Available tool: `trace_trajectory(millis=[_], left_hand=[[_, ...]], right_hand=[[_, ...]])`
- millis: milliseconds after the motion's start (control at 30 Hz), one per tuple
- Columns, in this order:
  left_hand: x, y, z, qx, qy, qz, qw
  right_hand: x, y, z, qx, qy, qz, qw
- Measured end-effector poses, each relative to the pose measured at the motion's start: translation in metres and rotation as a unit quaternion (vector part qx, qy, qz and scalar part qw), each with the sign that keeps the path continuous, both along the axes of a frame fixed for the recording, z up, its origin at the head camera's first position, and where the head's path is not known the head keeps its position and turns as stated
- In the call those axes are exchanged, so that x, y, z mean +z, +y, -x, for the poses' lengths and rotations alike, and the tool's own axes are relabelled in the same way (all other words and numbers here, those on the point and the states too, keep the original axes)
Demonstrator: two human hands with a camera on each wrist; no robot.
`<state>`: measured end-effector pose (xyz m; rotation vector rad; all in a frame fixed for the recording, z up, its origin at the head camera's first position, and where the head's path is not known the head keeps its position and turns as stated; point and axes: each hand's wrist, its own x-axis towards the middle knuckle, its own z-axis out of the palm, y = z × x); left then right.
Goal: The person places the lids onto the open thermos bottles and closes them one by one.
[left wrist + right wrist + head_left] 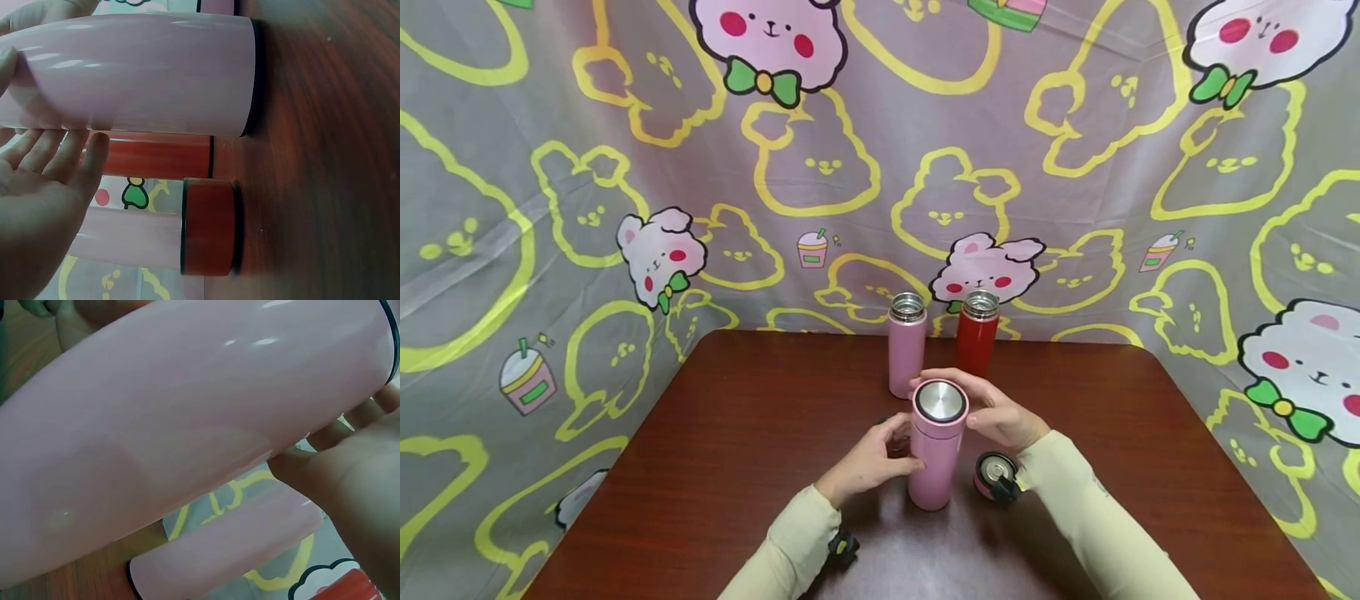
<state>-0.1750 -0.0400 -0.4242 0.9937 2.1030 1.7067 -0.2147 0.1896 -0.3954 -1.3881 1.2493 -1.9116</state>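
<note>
Left hand (871, 458): curved round the body of the pink bottle (933, 482), thumb on the near side, fingers on the far side. Right hand (1003, 417): bent round the lid (942, 402) of the same bottle, fingers behind, thumb at the right edge; the gap between thumb and fingers matches the lid's width.

Position: the pink bottle is upright in front of the person, over the near part of the table (760, 425). Whether its base touches the table cannot be told.

Handling: treat the body as stiff, probably metal, and of moderate weight; contents are hidden. The glossy coating is likely slippery, especially to damp fingers, and may scratch or dent if dropped. Take hold at mid-body with a full wrap; grip the lid by its rim, clear of the smooth silver top.

Surroundings: a loose lid (994, 468) lies underside up near the right wrist. A red lid (209, 228) stands in front of the second pink bottle (907, 354). That bottle and the red bottle (977, 337) stand uncapped farther back.
</note>
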Motion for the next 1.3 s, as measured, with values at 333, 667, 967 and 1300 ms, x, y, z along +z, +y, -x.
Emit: trace_trajectory(millis=[333,667,967,1300], left_hand=[[-0.029,0.002,0.016,-0.011,-0.031,0.005,0.9994],[-0.023,0.002,0.013,-0.032,-0.051,0.003,0.9982],[-0.002,0.002,0.002,-0.043,-0.038,-0.009,0.9983],[-0.019,0.004,0.009,-0.031,-0.020,-0.003,0.9993]], right_hand=[[0.002,-0.003,0.006,0.040,-0.003,-0.008,0.999],[0.003,-0.002,0.005,-0.016,0.027,-0.027,0.999],[0.004,0.005,0.000,-0.104,0.074,-0.071,0.989],[0.008,0.009,-0.011,-0.180,0.081,-0.111,0.974]])
